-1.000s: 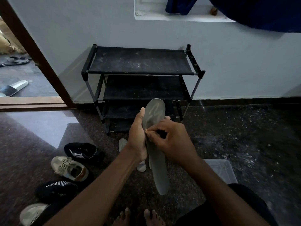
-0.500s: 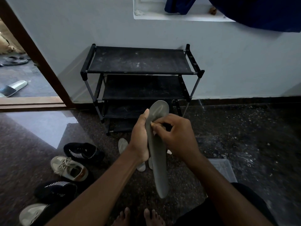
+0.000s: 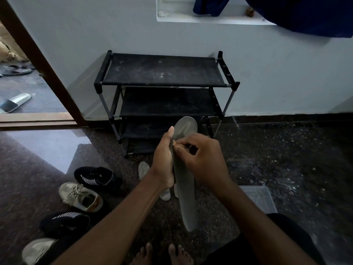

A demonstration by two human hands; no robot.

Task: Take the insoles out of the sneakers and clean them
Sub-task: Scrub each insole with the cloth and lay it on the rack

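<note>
- Two hands work on one grey insole here. It is held up off the floor, roughly upright, rounded end up in front of the shoe rack, other end hanging down toward the bare feet.
- Left hand grips the insole from its left side, thumb pointing up along the edge. The fingers wrap behind, out of sight.
- Right hand comes in from the other side, fingers curled tight and pinching at the insole's left edge. A small tan speck sits right at the pinch; what it is, I cannot tell.
- Down on the floor behind the hands lie pale insoles — one showing beside the left wrist, another peeking out below it.
- Sneakers line up to the left: a black sneaker with white stripes, a beige sneaker with laces just beside it, a second black sneaker nearer, and a pale sneaker at the bottom corner.
- A clear plastic container rests on the floor to the right, beside the right forearm.
- Through the doorway at far left, a slide sandal lies on the ground.
</note>
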